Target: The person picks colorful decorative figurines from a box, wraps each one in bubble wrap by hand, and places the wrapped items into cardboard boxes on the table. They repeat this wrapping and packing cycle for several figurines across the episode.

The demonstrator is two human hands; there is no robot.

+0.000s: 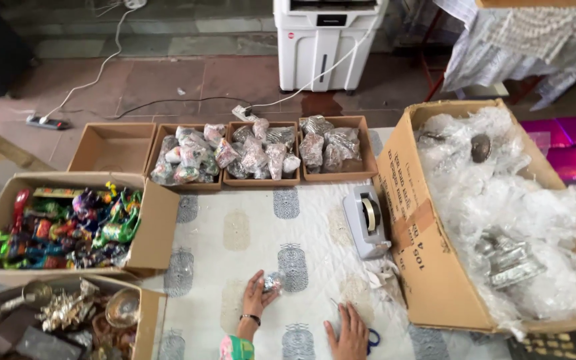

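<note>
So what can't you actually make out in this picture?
- Head view: the small wrapped item at the left hand is too small to identify through its wrap.
- The blue thing under the right hand is mostly covered by that hand.
- Metal pieces in the big carton are blurred by plastic wrap.

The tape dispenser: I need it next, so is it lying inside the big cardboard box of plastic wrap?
No, the tape dispenser stands on the patterned cloth, just left of the big box.
</note>
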